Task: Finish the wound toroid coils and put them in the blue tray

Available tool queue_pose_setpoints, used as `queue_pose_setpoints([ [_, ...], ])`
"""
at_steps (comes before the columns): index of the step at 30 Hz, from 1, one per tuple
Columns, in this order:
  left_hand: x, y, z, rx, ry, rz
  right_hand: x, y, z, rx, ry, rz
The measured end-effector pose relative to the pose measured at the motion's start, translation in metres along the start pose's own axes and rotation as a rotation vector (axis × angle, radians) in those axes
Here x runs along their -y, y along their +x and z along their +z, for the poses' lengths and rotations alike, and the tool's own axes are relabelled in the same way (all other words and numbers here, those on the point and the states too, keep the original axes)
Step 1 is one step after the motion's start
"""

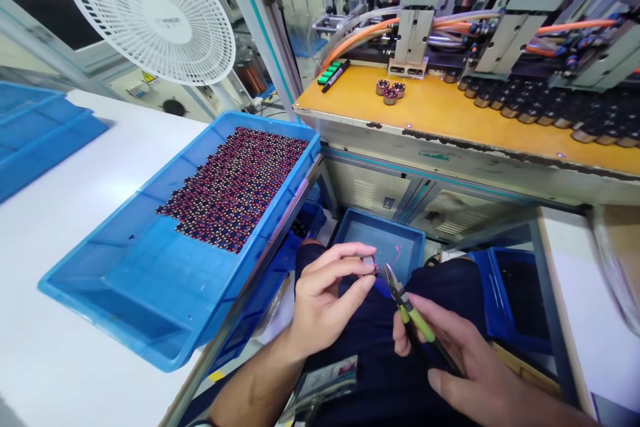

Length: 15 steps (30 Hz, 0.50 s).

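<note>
Between the thumb and fingertips of my left hand (327, 293) is a small motor stator (370, 265), with a dark and reddish face turned to the right. My right hand (460, 353) is wrapped round a pair of side cutters (413, 313) with green and black handles. The cutter tips point up and left, close beside the stator; whether they touch it I cannot tell. Below and beyond both hands, a blue tray (423, 235) holds a few pinkish bits. The fingers hide part of the stator.
On the left table, a blue bin (135, 287) holds many similar small parts in rows. A white fan (160, 17) stands behind it. Three loose parts (391, 95) and a marker (335, 77) lie on the orange bench (345, 103), before a machine (413, 40) with orange hoses.
</note>
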<state>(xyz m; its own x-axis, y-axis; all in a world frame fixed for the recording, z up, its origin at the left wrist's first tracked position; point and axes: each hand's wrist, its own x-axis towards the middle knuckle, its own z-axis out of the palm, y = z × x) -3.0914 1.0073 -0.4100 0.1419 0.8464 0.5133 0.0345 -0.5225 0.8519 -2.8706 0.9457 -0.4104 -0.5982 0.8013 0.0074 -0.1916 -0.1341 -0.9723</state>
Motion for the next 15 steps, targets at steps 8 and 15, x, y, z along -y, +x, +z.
queue_pose_setpoints([
  [8,0.003,-0.0018,0.0005,0.0,-0.013,-0.007,-0.002,-0.0002,0.0016,-0.057,-0.002,0.033],
  [15,0.0036,-0.0008,0.0001,-0.008,-0.003,-0.001,-0.0012,0.0011,0.0038,-0.084,-0.012,0.115],
])
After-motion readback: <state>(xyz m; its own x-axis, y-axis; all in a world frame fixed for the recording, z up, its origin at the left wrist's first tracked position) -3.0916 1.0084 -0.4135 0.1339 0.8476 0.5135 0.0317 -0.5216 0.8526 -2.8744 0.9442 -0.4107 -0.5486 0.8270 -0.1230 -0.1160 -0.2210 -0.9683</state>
